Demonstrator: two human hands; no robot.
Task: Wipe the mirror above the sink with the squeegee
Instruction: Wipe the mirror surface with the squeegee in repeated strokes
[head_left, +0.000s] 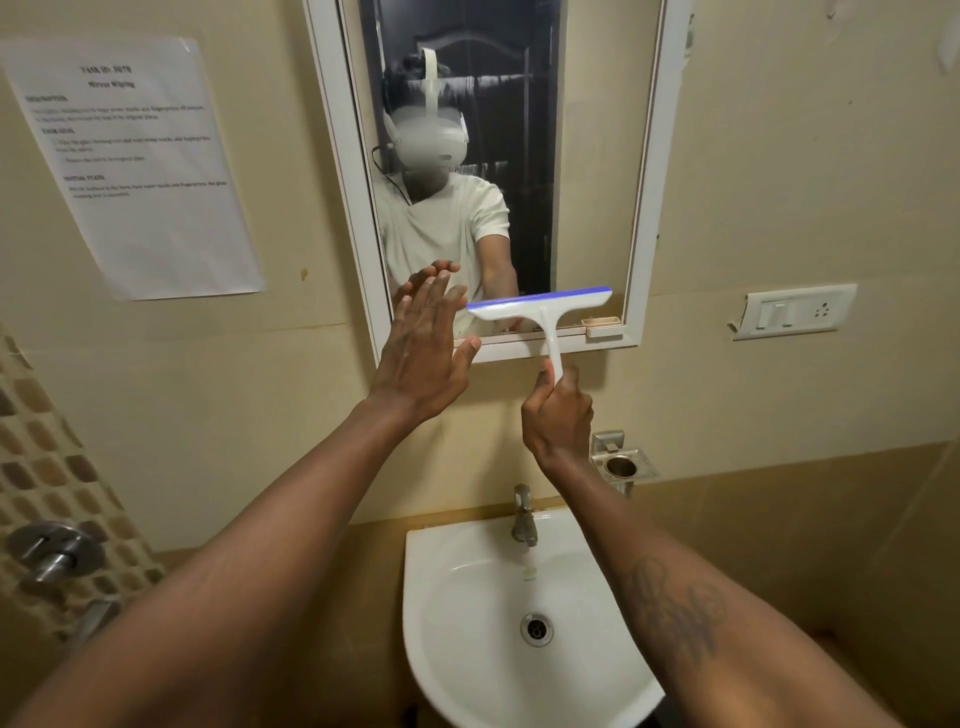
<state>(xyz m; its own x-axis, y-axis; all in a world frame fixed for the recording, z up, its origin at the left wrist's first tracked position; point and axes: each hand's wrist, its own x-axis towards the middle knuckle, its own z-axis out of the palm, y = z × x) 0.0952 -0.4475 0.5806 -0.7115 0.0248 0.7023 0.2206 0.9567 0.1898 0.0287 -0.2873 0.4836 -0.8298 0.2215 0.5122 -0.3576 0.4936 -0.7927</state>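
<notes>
**Squeegee low on the glass, free hand spread beside it**

While the squeegee (540, 306) sits near the bottom of the mirror (587, 156), its blue-edged blade roughly level and close to the lower rail of the white frame (644, 208), the chief risk is probably a streaked finish; hazy horizontal marks show higher on the glass, and a blade tipped off the surface or dragged unevenly could leave more of them; whether the blade is truly pressed flat cannot be told from this view. A second hazard seems to be the small latch (602, 328) at the frame's lower right corner, just beside the blade's end; a sideways stroke might catch there. Fresh fingerprints are also possible if the free hand lands on the pane.

The right hand (558, 415) is closed in a fist round the lower end of the white handle, thumb up along the stem; it hangs below the frame and above the sink (467, 649) and tap (523, 514). The left hand (426, 348) holds nothing; its fingers are straight and spread, palm toward the mirror's lower left corner; contact with glass or frame cannot be made out.
</notes>
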